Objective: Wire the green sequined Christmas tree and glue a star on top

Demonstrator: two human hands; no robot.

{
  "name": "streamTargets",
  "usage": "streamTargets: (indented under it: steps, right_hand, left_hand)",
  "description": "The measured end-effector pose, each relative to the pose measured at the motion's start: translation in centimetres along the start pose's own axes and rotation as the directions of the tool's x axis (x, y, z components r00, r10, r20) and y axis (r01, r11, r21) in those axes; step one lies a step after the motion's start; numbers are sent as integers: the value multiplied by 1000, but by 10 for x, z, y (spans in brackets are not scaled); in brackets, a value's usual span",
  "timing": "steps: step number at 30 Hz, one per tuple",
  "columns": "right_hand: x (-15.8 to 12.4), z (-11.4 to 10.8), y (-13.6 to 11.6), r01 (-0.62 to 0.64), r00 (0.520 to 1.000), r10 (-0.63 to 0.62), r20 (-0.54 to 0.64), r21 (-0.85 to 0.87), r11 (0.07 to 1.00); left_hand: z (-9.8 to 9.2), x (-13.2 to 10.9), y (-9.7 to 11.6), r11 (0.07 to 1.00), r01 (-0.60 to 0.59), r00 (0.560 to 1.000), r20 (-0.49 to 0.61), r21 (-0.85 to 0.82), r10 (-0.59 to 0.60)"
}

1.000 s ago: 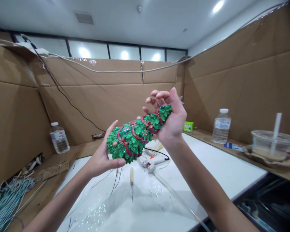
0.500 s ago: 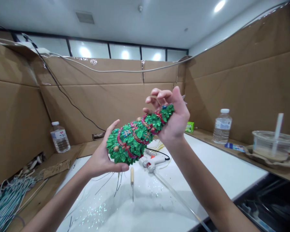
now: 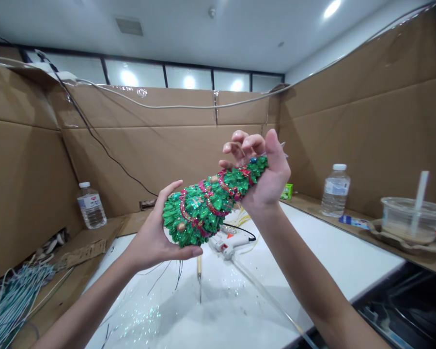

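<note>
Glittery green tree [image 3: 210, 203], red garlands, tilted

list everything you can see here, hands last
glitter tree: 1, green with red garland, held above table
glue gun: 1, white, on table behind tree
wooden-handled tool: 1, tan and metal, on table below tree
left bottle: 1, clear, left ledge
right bottle: 1, clear, right ledge
lidded cup: 1, clear with straw, far right
small box: 1, green, back right
wire bundle: 1, pale, lower left
table: 1, white
cardboard walls: brown, all around
left hand: grips tree's wide base
right hand: grips tree's tip
</note>
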State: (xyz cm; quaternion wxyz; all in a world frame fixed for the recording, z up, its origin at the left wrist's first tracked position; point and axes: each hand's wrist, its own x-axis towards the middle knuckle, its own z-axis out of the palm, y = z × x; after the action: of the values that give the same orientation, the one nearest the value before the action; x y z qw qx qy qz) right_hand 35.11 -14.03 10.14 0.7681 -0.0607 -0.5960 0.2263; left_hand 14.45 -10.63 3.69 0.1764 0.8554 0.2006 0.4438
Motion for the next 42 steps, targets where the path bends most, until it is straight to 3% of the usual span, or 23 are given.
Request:
streamTargets:
  steps: [7,21,27,35,42]
  right_hand:
    - [2,-2,-2,-32,999,30,14,144,989]
    - [3,-5,-3,-49,998,51,-40,52,997]
    - [3,-7,0,-42,999,46,-24,122,992]
    - [6,-9,5,-86,993,93,-77,85,993]
    - [7,-14,11,-65,997,65,-36,11,998]
  left_hand:
    - [5,-1,10,990,3,997,-80,142,8]
    - [7,-5,16,976,-10,991,-127,218,39]
    - [8,-5,19,963,-31,986,-152,268,74]
    - [9,-5,21,945,-29,979,-180,326,92]
    - [9,-6,20,939,-16,980,-181,344,83]
